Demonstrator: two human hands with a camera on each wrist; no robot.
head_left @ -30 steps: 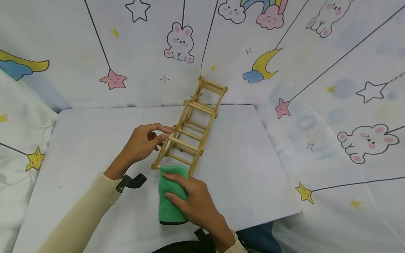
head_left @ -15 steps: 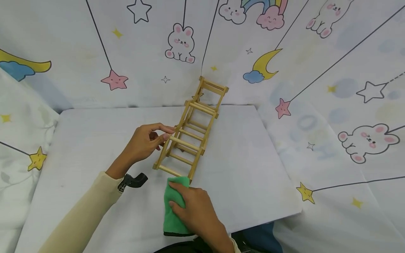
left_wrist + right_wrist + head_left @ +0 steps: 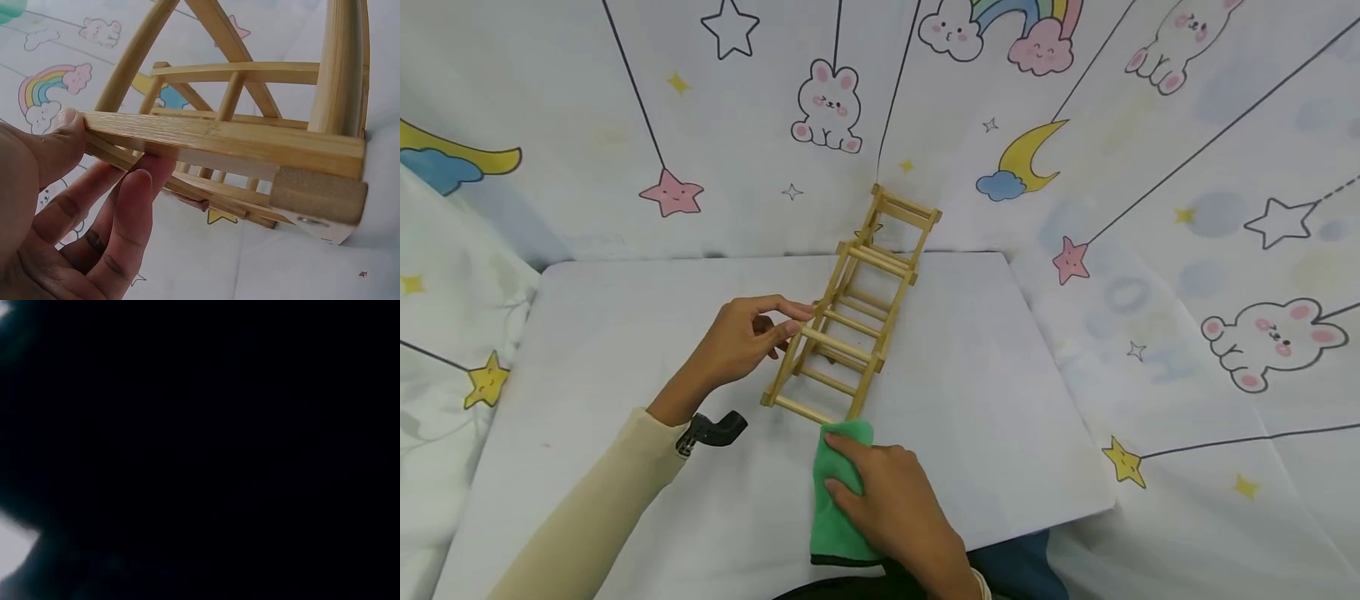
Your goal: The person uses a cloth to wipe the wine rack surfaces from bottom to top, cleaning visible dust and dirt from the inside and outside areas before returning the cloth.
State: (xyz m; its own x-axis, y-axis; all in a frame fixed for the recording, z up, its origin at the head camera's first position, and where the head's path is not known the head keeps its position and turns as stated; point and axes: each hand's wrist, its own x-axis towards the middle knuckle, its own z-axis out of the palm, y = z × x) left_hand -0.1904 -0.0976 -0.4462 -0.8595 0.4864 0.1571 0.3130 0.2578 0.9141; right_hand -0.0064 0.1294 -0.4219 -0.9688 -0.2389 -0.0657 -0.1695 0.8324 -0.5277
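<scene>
A light wooden ladder-like rack (image 3: 837, 345) stands slanting away across the white board, with several round rungs between its side rails. My left hand (image 3: 741, 337) pinches its left side rail; in the left wrist view the thumb lies on top of the rail (image 3: 225, 134) and fingertips press from below. My right hand (image 3: 895, 496) grips a folded green cloth (image 3: 835, 525) with a dark hem. The cloth's upper end is at the near right corner of the rack; whether it touches the wood I cannot tell. The right wrist view is almost wholly black.
The white board (image 3: 992, 433) lies under the rack and both hands. Behind and beside it hangs a white curtain (image 3: 737, 125) printed with rabbits, stars and moons. A black strap piece (image 3: 718, 429) sticks out from the left wrist.
My right hand has slid the cloth right and toward me along the rack's near end, uncovering the nearest rung. The left hand and the rack have stayed in place.
</scene>
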